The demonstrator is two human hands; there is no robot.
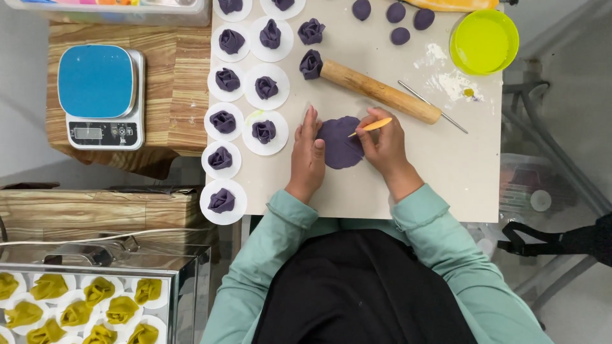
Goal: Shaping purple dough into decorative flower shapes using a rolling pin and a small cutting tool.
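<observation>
My left hand (308, 155) lies flat, fingers together, steadying the purple dough disc (340, 143); my right hand (384, 144) pinches the orange tool (371, 127) against its edge.

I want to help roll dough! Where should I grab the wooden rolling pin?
Take the rolling pin around its bare middle, coming from above. It lies flat and slanted on the board; its upper end touches a purple dough rose, so stay clear of that end.
</observation>
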